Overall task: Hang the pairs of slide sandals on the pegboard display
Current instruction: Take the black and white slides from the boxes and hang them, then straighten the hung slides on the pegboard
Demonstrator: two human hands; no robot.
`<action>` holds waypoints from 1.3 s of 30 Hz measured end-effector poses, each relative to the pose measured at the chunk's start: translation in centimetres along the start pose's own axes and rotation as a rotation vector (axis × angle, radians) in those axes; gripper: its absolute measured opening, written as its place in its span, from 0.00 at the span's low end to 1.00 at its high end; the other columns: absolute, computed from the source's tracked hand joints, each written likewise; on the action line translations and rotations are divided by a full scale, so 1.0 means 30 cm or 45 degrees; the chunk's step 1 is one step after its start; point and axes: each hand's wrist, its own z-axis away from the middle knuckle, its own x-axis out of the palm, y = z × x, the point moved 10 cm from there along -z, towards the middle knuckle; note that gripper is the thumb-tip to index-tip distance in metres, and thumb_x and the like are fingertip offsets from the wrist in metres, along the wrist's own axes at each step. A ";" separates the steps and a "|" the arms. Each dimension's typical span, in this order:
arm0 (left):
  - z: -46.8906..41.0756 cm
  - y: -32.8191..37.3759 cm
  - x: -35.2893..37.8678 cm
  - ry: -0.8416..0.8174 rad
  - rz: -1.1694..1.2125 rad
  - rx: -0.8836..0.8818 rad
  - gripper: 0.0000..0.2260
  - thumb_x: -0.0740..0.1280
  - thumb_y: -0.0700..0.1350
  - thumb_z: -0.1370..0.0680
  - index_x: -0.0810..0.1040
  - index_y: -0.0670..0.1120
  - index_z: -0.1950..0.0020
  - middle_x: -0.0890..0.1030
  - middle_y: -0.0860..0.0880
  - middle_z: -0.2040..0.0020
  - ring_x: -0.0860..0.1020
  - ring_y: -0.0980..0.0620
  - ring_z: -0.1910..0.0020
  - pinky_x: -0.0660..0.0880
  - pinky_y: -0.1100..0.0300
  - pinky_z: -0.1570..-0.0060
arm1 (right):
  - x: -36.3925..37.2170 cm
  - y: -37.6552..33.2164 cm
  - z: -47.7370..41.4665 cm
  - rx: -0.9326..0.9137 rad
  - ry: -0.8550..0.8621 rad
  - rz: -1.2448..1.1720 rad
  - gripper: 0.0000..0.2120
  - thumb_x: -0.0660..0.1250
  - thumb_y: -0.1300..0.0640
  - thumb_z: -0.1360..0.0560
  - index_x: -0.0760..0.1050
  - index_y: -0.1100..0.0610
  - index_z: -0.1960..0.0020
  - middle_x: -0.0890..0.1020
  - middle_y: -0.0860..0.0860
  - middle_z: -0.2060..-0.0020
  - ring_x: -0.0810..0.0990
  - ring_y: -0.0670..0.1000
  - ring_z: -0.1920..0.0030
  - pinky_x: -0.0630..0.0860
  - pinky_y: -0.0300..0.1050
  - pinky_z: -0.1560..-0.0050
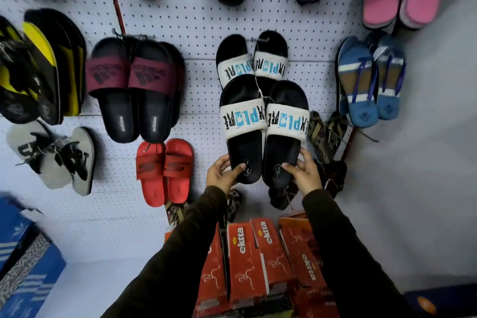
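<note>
Pegboard (201,20) behind — both hands grip front sandal pair (263,134) heels.

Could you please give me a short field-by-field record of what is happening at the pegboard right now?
held pair: black slides with white EXPLORE straps, heels down
left hand: grips the left slide's heel
right hand: grips the right slide's heel
behind it: matching pair on the pegboard
left neighbour: maroon-strap slides
below left: red slides
underneath: red shoe boxes

black slides (263,134) with white-and-blue lettered straps; red slides (165,170); white pegboard (201,20).
</note>
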 end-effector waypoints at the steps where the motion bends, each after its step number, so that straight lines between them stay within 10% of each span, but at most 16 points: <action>1: -0.008 0.047 0.017 -0.005 -0.002 0.048 0.18 0.70 0.35 0.26 0.74 0.36 0.37 0.81 0.44 0.45 0.84 0.57 0.63 0.79 0.64 0.66 | 0.005 -0.051 -0.008 -0.030 -0.008 -0.025 0.29 0.65 0.73 0.25 0.65 0.57 0.27 0.81 0.57 0.44 0.81 0.53 0.45 0.79 0.47 0.44; 13: -0.109 0.522 0.195 0.003 0.050 0.405 0.17 0.69 0.37 0.24 0.74 0.37 0.36 0.82 0.44 0.47 0.84 0.58 0.63 0.80 0.62 0.67 | 0.044 -0.488 -0.230 -0.229 -0.100 -0.082 0.30 0.65 0.71 0.24 0.63 0.58 0.24 0.82 0.58 0.44 0.80 0.60 0.41 0.76 0.58 0.36; 29: -0.261 0.258 0.082 0.165 0.034 0.107 0.21 0.70 0.37 0.25 0.72 0.38 0.33 0.79 0.37 0.40 0.78 0.44 0.49 0.79 0.54 0.58 | 0.121 -0.246 -0.357 -0.040 -0.101 0.018 0.29 0.65 0.70 0.23 0.63 0.59 0.24 0.77 0.65 0.34 0.78 0.62 0.36 0.72 0.64 0.31; 34: -0.187 0.414 0.085 0.346 -0.389 0.670 0.28 0.67 0.47 0.23 0.61 0.49 0.24 0.64 0.49 0.24 0.66 0.50 0.28 0.65 0.53 0.28 | 0.109 -0.375 -0.291 -0.643 0.092 0.380 0.32 0.65 0.54 0.20 0.56 0.51 0.20 0.60 0.50 0.22 0.61 0.50 0.23 0.64 0.47 0.26; 39: -0.143 0.559 0.270 0.239 -1.153 1.295 0.26 0.55 0.54 0.19 0.55 0.54 0.21 0.47 0.54 0.19 0.46 0.53 0.19 0.48 0.52 0.22 | 0.214 -0.478 -0.289 -1.190 0.130 1.086 0.28 0.55 0.47 0.17 0.52 0.45 0.19 0.48 0.44 0.18 0.46 0.51 0.17 0.55 0.51 0.21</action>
